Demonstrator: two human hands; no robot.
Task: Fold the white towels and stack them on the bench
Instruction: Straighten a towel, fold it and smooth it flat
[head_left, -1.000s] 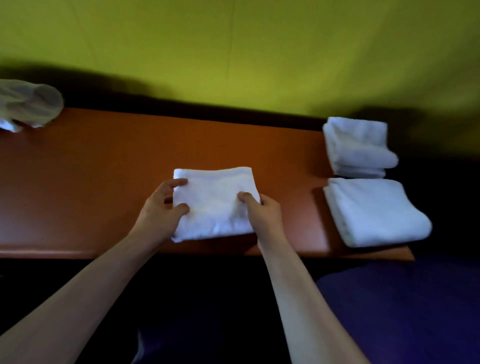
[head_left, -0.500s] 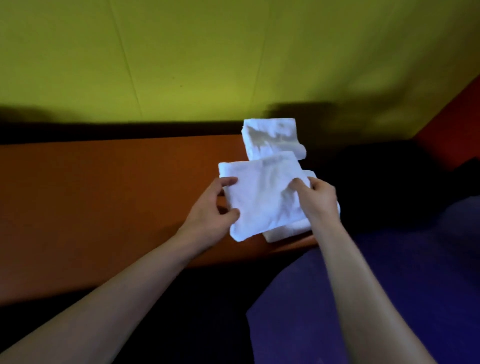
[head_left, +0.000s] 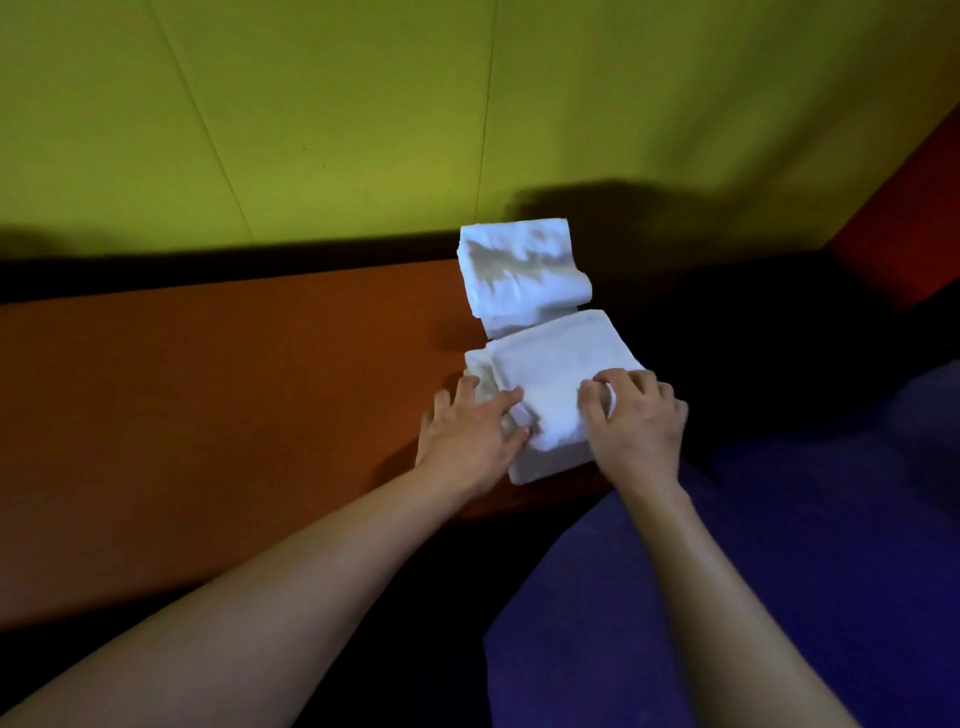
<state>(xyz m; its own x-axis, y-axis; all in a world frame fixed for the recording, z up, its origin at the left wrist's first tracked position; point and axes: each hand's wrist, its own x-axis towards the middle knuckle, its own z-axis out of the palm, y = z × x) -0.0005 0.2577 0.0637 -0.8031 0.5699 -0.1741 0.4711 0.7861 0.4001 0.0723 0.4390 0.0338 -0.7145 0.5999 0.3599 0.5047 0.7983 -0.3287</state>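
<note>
- The left hand (head_left: 470, 431) lies on the left side of the near stack of towels (head_left: 550, 452), fingers spread and fairly straight, fingertips pressing on the towel edges — thumb on top, the other fingers at the stack's left side.
- The right hand (head_left: 636, 421) rests on the right side of the same stack, fingers curled down onto the top towel (head_left: 556, 369); I cannot tell whether it pinches the cloth or only presses it.
- Between the two hands the top towel is folded into a rough square and sits on the stack, slightly askew, so the edges of the towels beneath show at the left, beside the left fingertips, and below, toward the wrists.
- Just beyond the hands, farther from the person, sits a second folded pile (head_left: 519, 275), its near edge touching or almost touching the far edge of the stack being handled.
- Both piles rest at the right end of the orange tabletop (head_left: 234, 389), which stretches away to the left of the left hand.
- Behind the far pile rises a yellow-green wall (head_left: 363, 114) — a red surface (head_left: 914, 218) meets it far to the right of the right hand.
- Under the right forearm, nearer the person, spreads something dark blue-purple (head_left: 779, 571); it is too dim to say what.
</note>
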